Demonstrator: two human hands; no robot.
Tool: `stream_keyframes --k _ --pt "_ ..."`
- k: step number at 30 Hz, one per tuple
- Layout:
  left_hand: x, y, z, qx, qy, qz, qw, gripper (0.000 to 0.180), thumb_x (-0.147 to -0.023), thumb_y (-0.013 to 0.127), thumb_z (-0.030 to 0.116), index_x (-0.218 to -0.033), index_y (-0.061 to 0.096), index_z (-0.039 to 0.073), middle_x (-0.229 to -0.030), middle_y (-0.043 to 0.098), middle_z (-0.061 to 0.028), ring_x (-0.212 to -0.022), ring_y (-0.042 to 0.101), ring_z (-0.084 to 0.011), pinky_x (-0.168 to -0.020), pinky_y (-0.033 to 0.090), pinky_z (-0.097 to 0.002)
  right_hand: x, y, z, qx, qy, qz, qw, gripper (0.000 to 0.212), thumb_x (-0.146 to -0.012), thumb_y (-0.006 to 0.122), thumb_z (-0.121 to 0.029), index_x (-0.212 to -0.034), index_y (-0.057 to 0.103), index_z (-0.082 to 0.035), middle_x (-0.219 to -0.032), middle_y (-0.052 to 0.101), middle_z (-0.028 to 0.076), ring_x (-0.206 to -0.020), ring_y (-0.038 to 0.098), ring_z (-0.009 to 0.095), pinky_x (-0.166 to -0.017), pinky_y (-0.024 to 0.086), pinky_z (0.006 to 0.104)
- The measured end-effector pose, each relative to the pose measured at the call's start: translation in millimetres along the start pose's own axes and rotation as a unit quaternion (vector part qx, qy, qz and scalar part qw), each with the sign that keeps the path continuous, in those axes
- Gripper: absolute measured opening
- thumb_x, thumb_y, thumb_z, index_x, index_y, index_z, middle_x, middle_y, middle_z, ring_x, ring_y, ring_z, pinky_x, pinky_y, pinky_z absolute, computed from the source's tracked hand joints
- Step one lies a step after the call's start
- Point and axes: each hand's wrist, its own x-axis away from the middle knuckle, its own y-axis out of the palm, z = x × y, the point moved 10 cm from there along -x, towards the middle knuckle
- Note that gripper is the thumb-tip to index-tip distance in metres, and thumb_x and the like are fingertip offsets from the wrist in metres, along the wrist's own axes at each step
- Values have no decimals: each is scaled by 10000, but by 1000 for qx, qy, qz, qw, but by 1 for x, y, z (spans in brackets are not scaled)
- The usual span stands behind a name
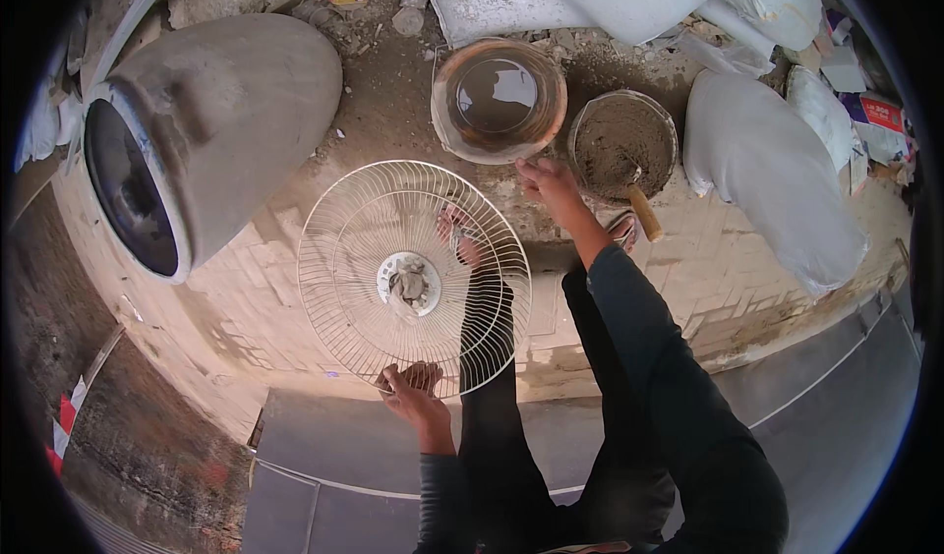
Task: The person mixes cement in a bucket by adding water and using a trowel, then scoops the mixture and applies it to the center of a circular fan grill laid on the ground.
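A round white wire fan guard (pixel 393 249) hangs flat in front of me, with a lump of grey mortar on its centre hub (pixel 411 283). My left hand (pixel 413 395) grips its near rim. My right hand (pixel 551 185) reaches forward to the rim of a bowl of muddy water (pixel 499 100), fingers together at its near edge. Just right of that bowl stands a bucket of grey mortar (pixel 623 141) with a wooden-handled tool (pixel 641 208) stuck in it. My dark-trousered legs and sandalled feet show below and through the guard.
A large grey moulded clay shell with a dark round opening (pixel 211 131) lies at left. White filled sacks (pixel 777 175) pile up at the back and right. The ground is brick paving, with a grey slab (pixel 324 456) near me and rubble at the back.
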Motion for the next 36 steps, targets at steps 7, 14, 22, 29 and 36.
stream_keyframes --k 7,14,22,29,36 --pt "-47 -50 54 -63 56 -2 996 356 -1002 572 402 -1094 480 71 -801 608 -104 -640 612 -200 -556 534 -333 -43 29 3 -303 -78 138 940 260 -813 712 -2 -1062 639 11 -945 658 115 -806 675 260 -600 548 418" --pt "-59 -80 74 -98 91 10 991 327 -1011 555 371 -1106 474 69 -793 593 -89 -653 585 -182 -555 515 -327 50 21 8 -397 -61 71 913 268 -823 669 17 -1075 601 76 -978 658 141 -847 690 301 -736 607 458" --pt "-43 -80 91 -99 115 -14 988 303 -1012 552 348 -1104 465 73 -776 563 -78 -658 565 -182 -570 523 -336 152 7 5 -469 43 32 882 136 -894 561 21 -1004 595 94 -936 665 146 -859 704 259 -796 607 379" --pt "-24 -58 103 -87 139 -34 986 193 -1026 514 265 -1035 399 110 -683 518 -59 -575 526 -160 -548 525 -331 147 -14 29 -530 68 -5 845 85 -929 519 -21 -916 566 48 -858 637 109 -773 684 208 -750 592 300" --pt "-5 -47 99 -122 153 -38 980 250 -1001 550 299 -1041 435 80 -710 511 -49 -604 508 -157 -542 499 -335 138 -33 50 -588 66 -50 805 91 -923 512 -26 -890 575 32 -822 609 96 -734 662 206 -664 577 294"
